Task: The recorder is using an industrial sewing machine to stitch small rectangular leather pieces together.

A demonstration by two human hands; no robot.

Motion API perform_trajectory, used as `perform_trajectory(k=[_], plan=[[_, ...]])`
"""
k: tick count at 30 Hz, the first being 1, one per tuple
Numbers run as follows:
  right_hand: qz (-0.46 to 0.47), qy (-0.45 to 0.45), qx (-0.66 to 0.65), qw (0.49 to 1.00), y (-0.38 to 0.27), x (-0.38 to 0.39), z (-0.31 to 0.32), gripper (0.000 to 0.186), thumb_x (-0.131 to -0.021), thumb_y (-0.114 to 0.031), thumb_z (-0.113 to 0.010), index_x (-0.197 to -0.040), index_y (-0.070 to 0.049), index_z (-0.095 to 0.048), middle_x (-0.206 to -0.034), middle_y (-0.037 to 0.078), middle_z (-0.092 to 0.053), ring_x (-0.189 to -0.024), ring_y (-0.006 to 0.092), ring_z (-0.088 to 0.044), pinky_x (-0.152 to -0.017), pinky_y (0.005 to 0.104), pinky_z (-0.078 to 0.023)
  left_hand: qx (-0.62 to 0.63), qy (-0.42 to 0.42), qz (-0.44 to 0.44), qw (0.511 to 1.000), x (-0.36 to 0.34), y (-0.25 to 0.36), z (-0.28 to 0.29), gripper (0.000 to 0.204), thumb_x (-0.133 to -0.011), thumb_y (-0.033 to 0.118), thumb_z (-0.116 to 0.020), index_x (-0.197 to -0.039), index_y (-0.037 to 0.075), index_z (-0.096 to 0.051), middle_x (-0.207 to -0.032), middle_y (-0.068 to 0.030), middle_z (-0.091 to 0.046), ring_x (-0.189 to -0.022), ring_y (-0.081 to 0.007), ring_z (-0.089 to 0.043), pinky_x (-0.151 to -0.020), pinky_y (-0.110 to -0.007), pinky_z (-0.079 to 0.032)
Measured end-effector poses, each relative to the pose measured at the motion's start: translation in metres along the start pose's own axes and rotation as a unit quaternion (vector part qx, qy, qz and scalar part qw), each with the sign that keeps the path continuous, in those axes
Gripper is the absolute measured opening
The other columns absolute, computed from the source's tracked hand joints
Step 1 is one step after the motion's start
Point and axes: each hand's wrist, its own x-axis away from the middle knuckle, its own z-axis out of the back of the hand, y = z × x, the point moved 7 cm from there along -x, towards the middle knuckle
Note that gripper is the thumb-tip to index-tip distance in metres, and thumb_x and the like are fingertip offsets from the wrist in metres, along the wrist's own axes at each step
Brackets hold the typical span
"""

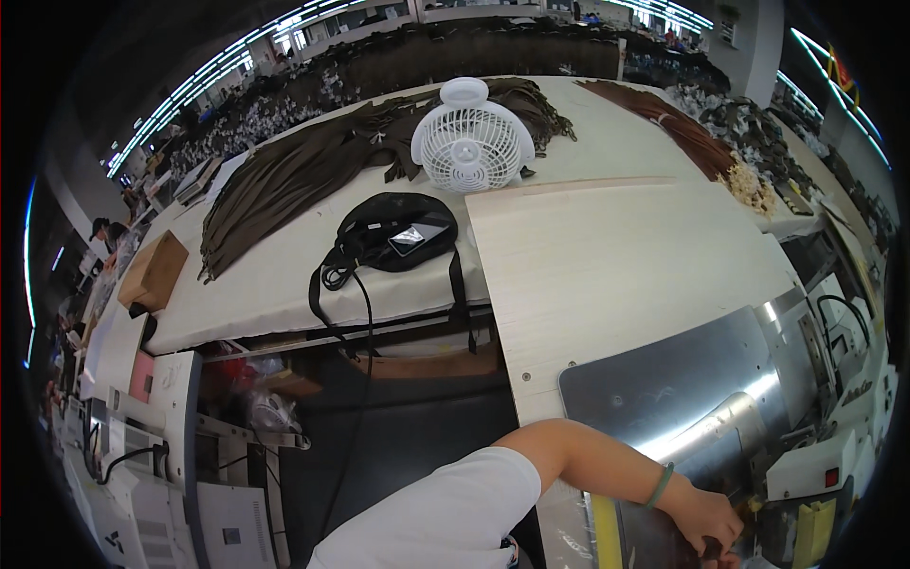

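My left arm, in a white sleeve and with a green bangle at the wrist, reaches across to the lower right. My left hand [706,520] is closed, its fingers bent down beside the sewing machine; what they pinch is hidden. Only some fingertips of my right hand [724,561] show at the lower edge, close below the left fingers. Under the left wrist and forearm lies a shiny metal plate [664,389] set on the work table. A yellow strip [606,531] runs along the table near my forearm.
A white sewing machine [815,465] stands at the right, another machine [133,474] at the left. On the pale table [607,247] are a white fan [474,142], a black bag [393,223] with a cable, dark brown strips [294,185] and reddish-brown strips [664,119]. A cardboard box [154,272] sits left.
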Motion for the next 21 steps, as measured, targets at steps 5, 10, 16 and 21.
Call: perform_trajectory(k=[5, 10, 16, 21], plan=[[-0.026, 0.097, -0.010, 0.995, -0.008, 0.002, -0.004, 0.012, -0.078, -0.006, -0.064, -0.083, -0.003, -0.053, -0.080, 0.005, -0.053, -0.070, 0.0136, -0.049, -0.064, 0.0255, -0.043, 0.023, 0.047, 0.043, 0.998, -0.003, -0.002, 0.005, 0.018, -0.061, 0.016, -0.064, -0.072, 0.007, -0.052, -0.073, -0.0077, -0.053, -0.070, -0.0273, -0.055, -0.053, -0.038, -0.044], [0.142, 0.057, 0.136, 0.979, -0.039, 0.006, -0.025, 0.013, -0.079, -0.004, -0.062, -0.088, -0.001, -0.053, -0.081, 0.006, -0.054, -0.074, 0.0162, -0.050, -0.066, 0.0277, -0.044, -0.053, -0.009, 0.042, 0.998, 0.000, -0.001, 0.007, 0.019, -0.063, 0.018, -0.062, -0.073, 0.007, -0.051, -0.077, -0.0090, -0.053, -0.074, -0.0268, -0.055, -0.052, -0.038, -0.044], [0.077, 0.084, 0.030, 0.993, -0.034, 0.007, -0.022, 0.024, -0.079, -0.014, -0.065, -0.095, -0.002, -0.052, -0.086, 0.007, -0.054, -0.075, 0.0178, -0.050, -0.070, 0.0292, -0.044, -0.073, 0.003, 0.006, 0.997, -0.003, 0.001, 0.007, 0.025, -0.064, 0.026, -0.066, -0.077, 0.009, -0.053, -0.077, -0.0065, -0.053, -0.077, -0.0249, -0.055, -0.054, -0.036, -0.046], [0.045, 0.069, -0.090, 0.993, -0.010, 0.005, -0.002, 0.023, -0.077, -0.010, -0.064, -0.089, -0.003, -0.046, -0.090, 0.007, -0.052, -0.072, 0.0134, -0.053, -0.065, 0.0245, -0.043, -0.038, -0.019, 0.003, 0.999, -0.007, 0.008, 0.010, 0.025, -0.068, 0.027, -0.065, -0.079, 0.008, -0.053, -0.079, -0.0050, -0.052, -0.078, -0.0233, -0.054, -0.058, -0.035, -0.047]])
